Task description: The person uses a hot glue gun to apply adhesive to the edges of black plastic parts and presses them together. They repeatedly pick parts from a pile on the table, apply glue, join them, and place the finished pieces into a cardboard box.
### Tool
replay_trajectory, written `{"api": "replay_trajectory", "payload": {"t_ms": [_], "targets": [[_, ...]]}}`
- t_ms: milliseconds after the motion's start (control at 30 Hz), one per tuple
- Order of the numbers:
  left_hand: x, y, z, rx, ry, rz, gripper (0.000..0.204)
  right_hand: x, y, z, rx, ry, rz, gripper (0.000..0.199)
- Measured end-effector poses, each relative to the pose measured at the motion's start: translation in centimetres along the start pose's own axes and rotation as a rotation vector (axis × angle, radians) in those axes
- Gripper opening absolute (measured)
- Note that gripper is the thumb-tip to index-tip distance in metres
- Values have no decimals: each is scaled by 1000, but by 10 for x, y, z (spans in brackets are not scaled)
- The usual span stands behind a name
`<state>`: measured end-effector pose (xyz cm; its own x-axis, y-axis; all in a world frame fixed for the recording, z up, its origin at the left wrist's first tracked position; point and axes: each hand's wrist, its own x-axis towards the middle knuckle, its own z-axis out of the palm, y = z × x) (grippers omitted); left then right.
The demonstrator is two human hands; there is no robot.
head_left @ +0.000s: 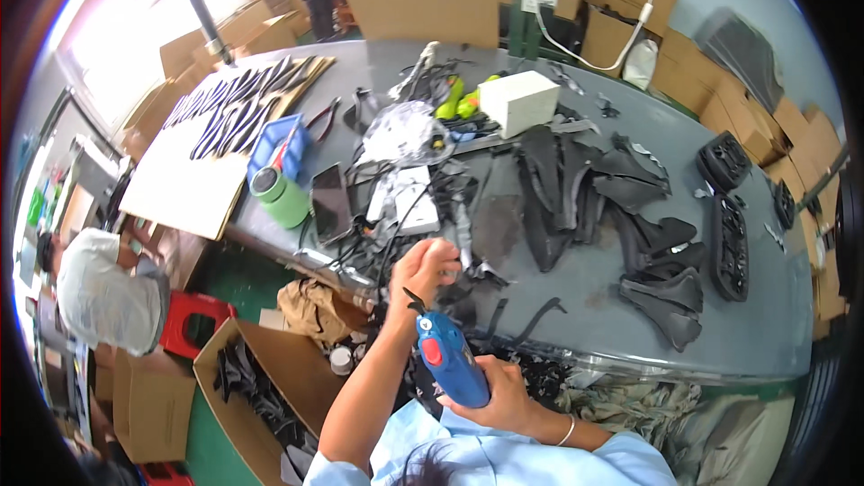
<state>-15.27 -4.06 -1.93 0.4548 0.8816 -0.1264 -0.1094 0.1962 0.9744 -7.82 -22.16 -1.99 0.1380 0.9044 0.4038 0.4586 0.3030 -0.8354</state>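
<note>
My right hand [506, 393] is wrapped around a blue handheld power tool [459, 369] with a red button, held upright in front of my body. A narrow black tip at its upper end lies over my left forearm in this view. Beyond it, my left hand [423, 272] is raised above the table's near edge with its fingers curled closed. Whatever those fingers hold, if anything, is too small to tell. Near that hand lie tangled black scraps, a white box-like piece [417, 202] and thin black strips [540, 318].
Black shaped covers [553, 184] and molded black parts [727, 247] lie rightward on the grey table [585, 297]. Left are a green canister [281, 198], blue bin [273, 146], dark phone [331, 204] and board of black pieces [175, 182]. An open carton [297, 364] stands below; a person [108, 288] sits left.
</note>
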Motion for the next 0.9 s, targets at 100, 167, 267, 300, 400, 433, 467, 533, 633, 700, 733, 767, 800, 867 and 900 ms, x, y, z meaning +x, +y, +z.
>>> {"api": "replay_trajectory", "payload": {"t_ms": [100,167,267,300,400,433,467,533,633,700,733,767,800,867,900], "targets": [[33,-8,75,276,-65,-89,61,-13,8,-13,21,73,63,51],[49,-29,107,609,-13,36,82,-14,7,-19,38,110,108,51],[57,-45,128,741,74,-19,61,-13,11,-27,70,126,173,51],[62,-46,122,661,87,-109,54,-14,14,-28,78,129,185,51],[71,-75,71,429,218,-50,40,-13,18,-30,87,161,184,51],[48,-30,78,291,188,-215,30,-15,27,-34,75,205,224,51],[33,-11,68,12,217,-247,27,-17,31,-32,80,217,237,50],[9,-8,45,-409,262,-236,25,-16,34,-30,106,217,292,50],[-35,-3,32,-814,240,-165,23,-10,35,-25,196,255,365,50],[-68,-5,31,-861,220,-205,23,4,27,-21,273,280,383,55],[-80,-14,31,-868,232,-239,25,13,23,-15,295,307,350,56],[-87,-17,33,-884,229,-282,27,20,20,-12,304,342,319,57],[-98,-15,34,-848,80,-256,27,25,19,-4,411,383,369,60],[-113,-29,37,-830,199,-193,30,32,7,-2,204,344,385,60],[-121,-48,32,-828,240,-168,30,36,-1,-1,104,325,386,60]]}}
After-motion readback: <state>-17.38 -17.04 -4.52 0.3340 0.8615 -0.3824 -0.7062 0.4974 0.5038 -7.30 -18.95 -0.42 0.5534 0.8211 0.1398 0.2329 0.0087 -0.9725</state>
